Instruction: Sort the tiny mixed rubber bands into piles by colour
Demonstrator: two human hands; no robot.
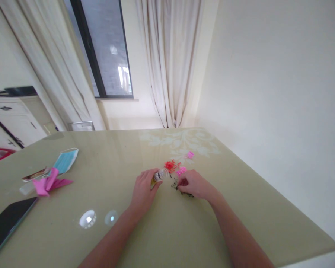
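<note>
My left hand (145,186) is wrapped round a small clear glass jar (159,175), tilted with its mouth toward the right; something yellowish shows in its lower part. Over a small heap of dark, thin pieces (187,194), my right hand (194,183) has its fingertips pinched together. Whatever lies between those fingers is too small to make out. More dark bits (174,183) lie between the two hands. Just beyond the jar sits a pile of small red pieces (170,166), with a pile of bright pink pieces (181,171) beside it.
A pink cap-like object (190,155) stands farther back on the glossy table (106,156). To the left lie a blue face mask (65,160), a folded pink paper shape (50,183) and a dark-screened tablet (9,223). A wall (281,93) runs along the right edge.
</note>
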